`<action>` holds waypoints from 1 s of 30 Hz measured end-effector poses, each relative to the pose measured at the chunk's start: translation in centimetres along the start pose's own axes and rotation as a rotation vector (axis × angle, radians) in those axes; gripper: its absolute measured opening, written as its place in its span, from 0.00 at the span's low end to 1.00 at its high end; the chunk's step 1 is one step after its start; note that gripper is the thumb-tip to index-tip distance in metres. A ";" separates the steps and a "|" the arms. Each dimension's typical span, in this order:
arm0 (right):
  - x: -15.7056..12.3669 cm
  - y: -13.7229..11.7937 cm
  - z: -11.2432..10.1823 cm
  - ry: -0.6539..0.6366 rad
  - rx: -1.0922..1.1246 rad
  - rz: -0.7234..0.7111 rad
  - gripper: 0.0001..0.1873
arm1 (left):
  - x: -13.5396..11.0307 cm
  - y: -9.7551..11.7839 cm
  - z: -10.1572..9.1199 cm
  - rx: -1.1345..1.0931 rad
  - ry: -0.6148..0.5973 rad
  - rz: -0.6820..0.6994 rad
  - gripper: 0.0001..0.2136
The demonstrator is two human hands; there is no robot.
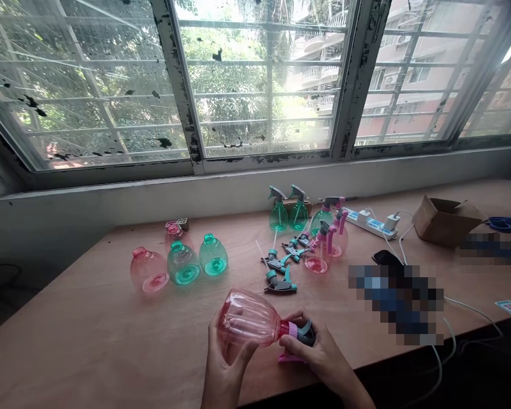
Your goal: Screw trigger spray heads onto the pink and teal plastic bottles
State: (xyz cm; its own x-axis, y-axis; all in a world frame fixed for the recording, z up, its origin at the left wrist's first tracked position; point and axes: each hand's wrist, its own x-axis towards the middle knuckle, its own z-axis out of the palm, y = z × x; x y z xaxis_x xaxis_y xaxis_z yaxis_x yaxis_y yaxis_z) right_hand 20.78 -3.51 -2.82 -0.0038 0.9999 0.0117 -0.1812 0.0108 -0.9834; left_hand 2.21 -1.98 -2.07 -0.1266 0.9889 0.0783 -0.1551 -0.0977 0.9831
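Note:
A pink ribbed spray bottle (249, 318) lies sideways in both my hands above the near edge of the wooden table (89, 341). My left hand (223, 366) cups its round body from below. My right hand (315, 352) is wrapped round the grey and pink trigger head (302, 335) at the bottle's neck. Two green bottles without heads (198, 261) and two pink bottles without heads (149, 271) stand at the left middle. Loose trigger heads (281, 272) lie in the middle. Behind them stand finished green sprayers (287, 213) and pink sprayers (327, 241).
A white power strip (368, 222) with plugged chargers and cables lies at the back right, beside an open cardboard box (445, 218). A black phone (385, 257) and blurred-out items sit on the right. A barred window (255, 85) runs along the far wall.

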 end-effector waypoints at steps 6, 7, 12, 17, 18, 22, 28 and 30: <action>0.0 -0.5 0.0 0.012 0.019 0.001 0.22 | 0.1 -0.1 0.0 -0.012 0.001 0.046 0.37; 0.0 -0.5 0.0 0.016 0.012 -0.006 0.22 | 0.1 -0.1 0.0 -0.014 -0.003 0.052 0.37; 0.0 -0.3 -0.2 0.021 0.040 -0.003 0.22 | -0.1 -0.1 0.0 0.001 -0.018 0.057 0.37; 0.0 0.2 -0.1 0.008 0.083 0.016 0.22 | -0.4 0.2 0.0 0.027 -0.058 0.026 0.39; 0.0 0.3 0.0 0.006 0.085 0.017 0.22 | -0.4 0.2 0.0 0.026 -0.054 0.014 0.39; 0.0 0.1 0.0 0.003 0.064 0.018 0.21 | 0.0 -0.1 -0.2 0.057 0.001 -0.003 0.37; 0.2 -0.1 -0.3 0.035 0.139 -0.014 0.20 | 0.5 -1.2 -0.7 0.238 -0.003 0.209 0.34; 0.2 -0.1 -0.3 0.048 0.163 -0.018 0.20 | 0.5 -1.2 -0.6 0.250 -0.025 0.227 0.38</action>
State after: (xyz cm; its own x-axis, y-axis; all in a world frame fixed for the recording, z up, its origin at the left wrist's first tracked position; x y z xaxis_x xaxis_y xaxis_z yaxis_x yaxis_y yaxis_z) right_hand 21.06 -3.26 -2.82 0.0474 0.9987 0.0164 -0.3382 0.0315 -0.9405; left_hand 1.72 -1.47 -3.32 -0.1061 0.9479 0.3004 0.1199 -0.2878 0.9502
